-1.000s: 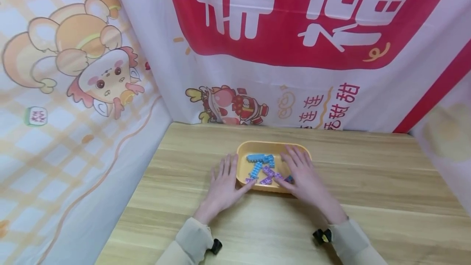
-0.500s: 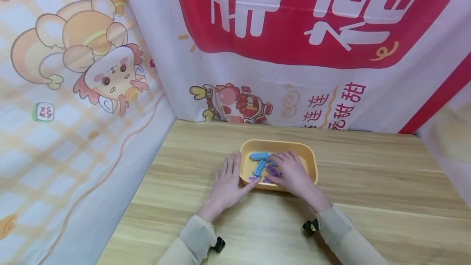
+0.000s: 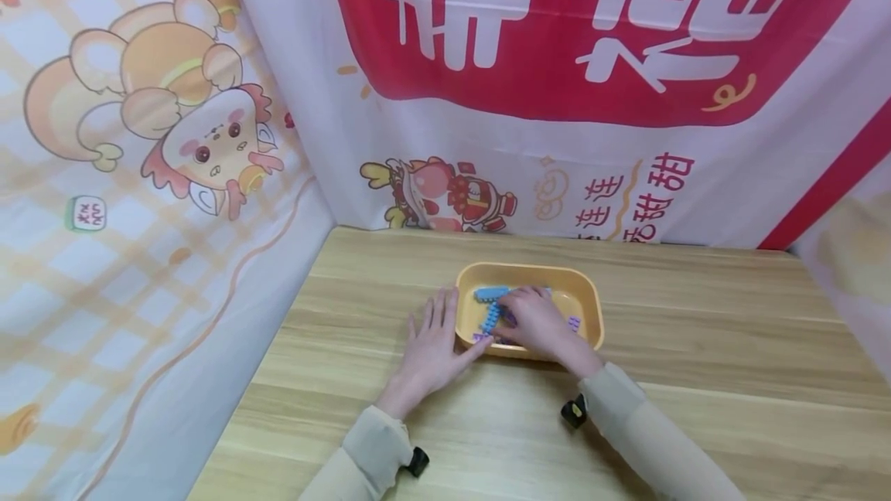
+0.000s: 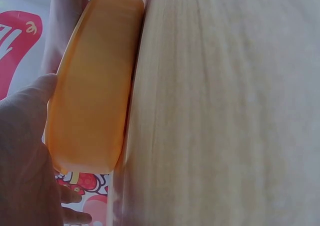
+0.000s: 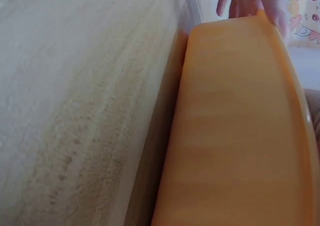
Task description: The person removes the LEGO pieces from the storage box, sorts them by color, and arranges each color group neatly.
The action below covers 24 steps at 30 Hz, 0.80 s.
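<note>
A yellow plastic tray (image 3: 593, 296) with rounded corners holds small studded building blocks. Light-blue blocks (image 3: 491, 294) lie toward its left, and a purple block (image 3: 574, 323) lies on the right. My left hand (image 3: 430, 354) rests along the tray's left side, fingers straight and thumb at the front rim; in the left wrist view the thumb touches the edge of the tray (image 4: 95, 80). My right hand (image 3: 539, 325) reaches into the tray with bent fingers over purple blocks (image 3: 510, 318). Its fingertips are partly hidden, so whether it pinches one is unclear.
The tray stands on a wood-grain table (image 3: 390, 277), near its back edge. Behind hangs a printed red-and-white cloth (image 3: 445, 122), and another patterned cloth (image 3: 160, 253) covers the left side. A black wrist strap piece (image 3: 575, 411) shows at the right sleeve.
My right hand has moved left from the tray's right side onto the purple blocks, its fingers bending. A purple block at the right is now uncovered. The left hand stays at the tray's side.
</note>
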Motion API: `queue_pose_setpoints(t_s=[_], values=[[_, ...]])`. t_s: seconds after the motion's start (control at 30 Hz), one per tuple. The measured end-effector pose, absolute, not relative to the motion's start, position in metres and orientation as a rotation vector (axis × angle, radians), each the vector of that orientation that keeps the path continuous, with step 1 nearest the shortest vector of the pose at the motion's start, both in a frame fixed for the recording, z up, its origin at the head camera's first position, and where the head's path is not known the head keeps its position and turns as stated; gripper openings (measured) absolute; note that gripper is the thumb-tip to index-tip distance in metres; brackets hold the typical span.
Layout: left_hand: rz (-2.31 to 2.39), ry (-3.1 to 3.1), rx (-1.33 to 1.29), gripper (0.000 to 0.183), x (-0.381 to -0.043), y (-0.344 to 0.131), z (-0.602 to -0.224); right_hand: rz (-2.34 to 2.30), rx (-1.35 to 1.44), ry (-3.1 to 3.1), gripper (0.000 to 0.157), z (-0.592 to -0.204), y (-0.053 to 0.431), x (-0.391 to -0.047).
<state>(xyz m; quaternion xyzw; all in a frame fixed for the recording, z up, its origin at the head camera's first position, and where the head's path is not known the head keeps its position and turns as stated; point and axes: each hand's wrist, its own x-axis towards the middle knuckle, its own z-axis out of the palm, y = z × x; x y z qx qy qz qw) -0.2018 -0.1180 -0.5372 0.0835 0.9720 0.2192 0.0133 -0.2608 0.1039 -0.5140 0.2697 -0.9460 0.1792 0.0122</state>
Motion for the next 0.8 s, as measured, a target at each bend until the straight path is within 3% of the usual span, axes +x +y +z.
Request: queue_pose_setpoints(t_s=[0.8], values=[[0.683, 3.012, 0.258, 0.117, -0.2011, -0.1167, -0.5348, 0.517, 0.836, -2.952, 0.067, -0.5236, 0.0967, -0.2712]])
